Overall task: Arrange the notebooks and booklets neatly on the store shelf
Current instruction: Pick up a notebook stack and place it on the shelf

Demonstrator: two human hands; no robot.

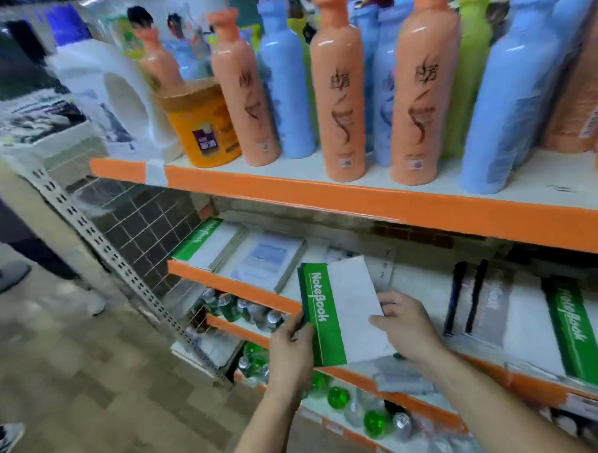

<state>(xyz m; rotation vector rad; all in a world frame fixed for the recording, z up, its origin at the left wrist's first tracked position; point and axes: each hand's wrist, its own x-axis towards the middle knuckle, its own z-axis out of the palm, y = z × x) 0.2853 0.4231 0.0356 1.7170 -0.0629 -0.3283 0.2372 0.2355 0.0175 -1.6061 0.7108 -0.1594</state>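
Note:
A thin stack of green-and-white notebooks (pixel 339 310) marked "NoteBook" is held upright over the front of the middle shelf (pixel 245 290). My left hand (pixel 291 350) grips its green spine edge from below. My right hand (pixel 408 327) holds the white right side, thumb on the cover. On the shelf lie more notebooks: a green-spined pile (pixel 205 242) at the far left, a white booklet pile with a blue picture (pixel 265 262) beside it, dark-spined booklets (pixel 479 300) and another green "NoteBook" pile (pixel 576 334) at the right.
The upper shelf (pixel 358 196) carries orange bottles (pixel 340 97), blue bottles (pixel 284 90) and a yellow tub (pixel 202 124). Lower shelves hold green and clear bottles (pixel 336 396). A slotted metal upright (pixel 96 242) stands at the left, with a person's legs and shoes beyond it on the tiled floor.

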